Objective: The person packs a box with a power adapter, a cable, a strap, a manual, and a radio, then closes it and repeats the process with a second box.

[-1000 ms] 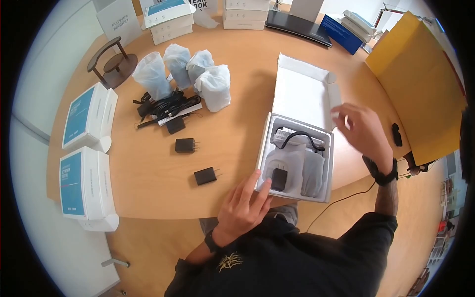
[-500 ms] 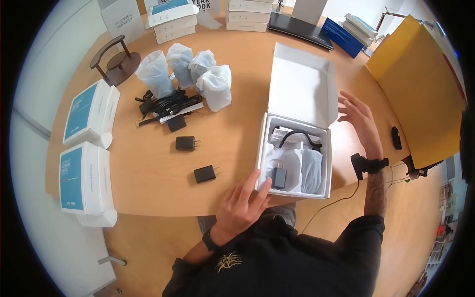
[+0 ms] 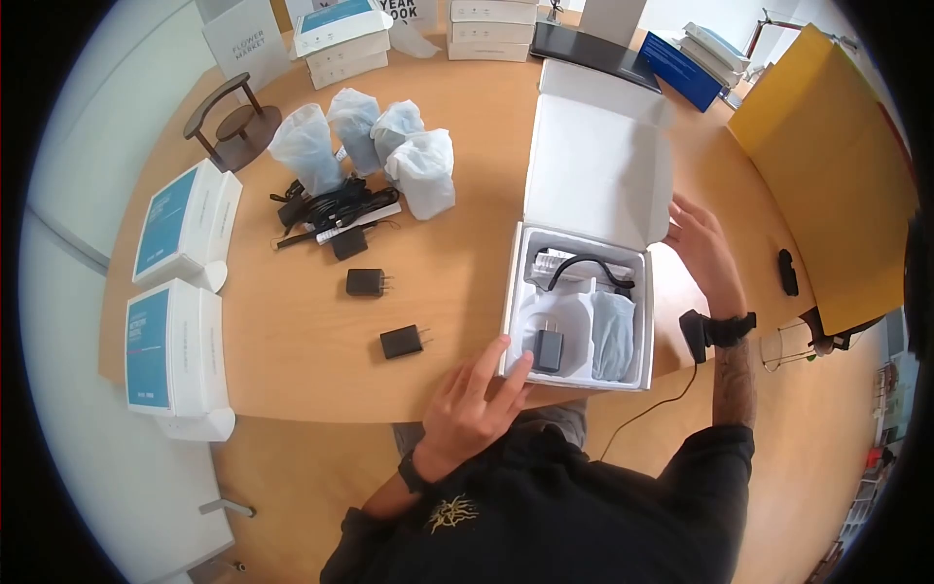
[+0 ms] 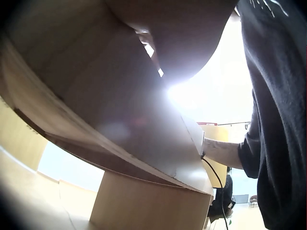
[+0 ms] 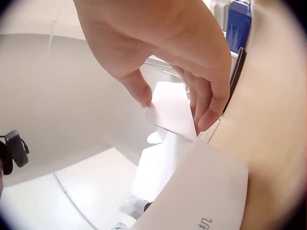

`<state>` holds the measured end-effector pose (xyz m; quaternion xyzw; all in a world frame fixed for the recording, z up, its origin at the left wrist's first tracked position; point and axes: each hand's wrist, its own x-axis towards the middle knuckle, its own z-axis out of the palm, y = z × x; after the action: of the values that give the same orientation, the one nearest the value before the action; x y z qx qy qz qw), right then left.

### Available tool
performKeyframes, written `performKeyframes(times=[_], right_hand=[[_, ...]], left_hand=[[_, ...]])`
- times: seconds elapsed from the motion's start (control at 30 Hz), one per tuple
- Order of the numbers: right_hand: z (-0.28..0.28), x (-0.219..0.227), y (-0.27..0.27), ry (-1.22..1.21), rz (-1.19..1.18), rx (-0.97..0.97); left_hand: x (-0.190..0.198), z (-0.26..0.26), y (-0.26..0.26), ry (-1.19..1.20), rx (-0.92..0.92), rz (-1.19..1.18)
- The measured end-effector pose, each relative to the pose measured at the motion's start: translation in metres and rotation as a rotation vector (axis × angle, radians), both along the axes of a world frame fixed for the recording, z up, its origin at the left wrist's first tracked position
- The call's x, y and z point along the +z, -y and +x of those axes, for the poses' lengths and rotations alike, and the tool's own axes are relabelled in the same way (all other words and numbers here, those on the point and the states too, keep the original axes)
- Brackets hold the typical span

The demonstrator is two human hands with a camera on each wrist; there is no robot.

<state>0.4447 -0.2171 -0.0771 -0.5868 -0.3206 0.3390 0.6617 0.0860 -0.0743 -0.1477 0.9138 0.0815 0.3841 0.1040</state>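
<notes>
An open white box [image 3: 510, 292] stands near the table's front edge, its lid [image 3: 598, 161] raised at the back. Inside are a black power adapter [image 3: 548, 350], a bent black cable [image 3: 584, 265] and a wrapped item [image 3: 613, 336] in pale plastic. My left hand [image 3: 469, 409] rests straight fingers on the box's front left corner. At the lid's right side, my right hand [image 3: 705, 255] grips the side flap, and the right wrist view shows thumb and fingers on either side of the white flap [image 5: 170, 108]. Two more adapters, one at the back [image 3: 365, 282] and another nearer [image 3: 401, 342], lie left of the box.
Several plastic-wrapped items [image 3: 423, 173] stand behind a heap of black cables [image 3: 341, 206]. White-and-blue boxes [image 3: 151, 346] line the left side. A laptop [image 3: 593, 54] and stacked boxes [image 3: 491, 29] are at the back, a yellow panel [image 3: 827, 175] on the right.
The lid has swung further back from the box. My right hand has moved down along its right side and now grips the flap. My left hand has stayed at the corner.
</notes>
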Motion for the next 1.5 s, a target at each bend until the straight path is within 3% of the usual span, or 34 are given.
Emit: performKeyframes(times=[0.17,0.3,0.37,0.4,0.43,0.5,0.57,0.77,0.83,0.9,1.2,1.3,1.37,1.4,1.43,1.5], right_hand=[[-0.032,0.026,0.007,0.349,-0.038,-0.048],[-0.053,0.033,0.027,0.241,-0.095,-0.026],[-0.053,0.023,0.038,0.594,-0.207,0.024],[-0.063,0.022,0.038,0.562,-0.219,-0.069],[-0.063,0.01,0.046,0.71,-0.31,-0.185],[-0.07,0.009,0.049,0.752,-0.404,-0.252],[-0.074,0.007,0.05,0.718,-0.428,-0.271],[-0.071,0.005,0.046,0.783,-0.365,-0.237],[-0.068,0.003,0.044,0.844,-0.296,-0.185],[-0.071,0.011,0.038,0.699,-0.247,-0.11],[-0.067,-0.002,0.04,0.762,-0.242,-0.124],[-0.072,0.001,0.044,0.791,-0.334,-0.14],[-0.08,0.014,0.038,0.621,-0.2,-0.032],[-0.08,0.014,0.038,0.568,-0.134,0.013],[-0.084,0.021,0.038,0.635,-0.224,0.035],[-0.077,0.017,0.044,0.781,-0.174,0.167]], left_hand=[[0.004,-0.001,0.001,-0.023,0.003,0.004],[0.0,-0.001,0.002,-0.041,0.011,0.001],[0.0,0.0,0.002,-0.025,0.024,0.005],[0.0,0.0,0.003,-0.027,0.017,0.004],[0.0,-0.001,0.004,-0.025,0.019,-0.012],[-0.001,-0.003,0.004,-0.024,0.021,-0.026],[-0.003,-0.008,0.003,-0.039,-0.08,-0.328],[0.044,-0.006,-0.01,0.049,-0.246,-0.736],[0.058,0.005,-0.014,0.007,-0.216,-0.714],[0.062,0.018,-0.017,-0.028,-0.191,-0.688],[0.069,0.044,-0.011,-0.063,-0.319,-0.849],[0.052,0.04,-0.01,-0.053,-0.274,-0.797],[0.036,0.034,-0.012,-0.087,-0.222,-0.604],[0.043,0.031,-0.012,-0.123,-0.229,-0.64],[0.048,0.028,-0.013,-0.159,-0.234,-0.677],[0.055,0.024,-0.008,-0.032,-0.299,-0.907]])
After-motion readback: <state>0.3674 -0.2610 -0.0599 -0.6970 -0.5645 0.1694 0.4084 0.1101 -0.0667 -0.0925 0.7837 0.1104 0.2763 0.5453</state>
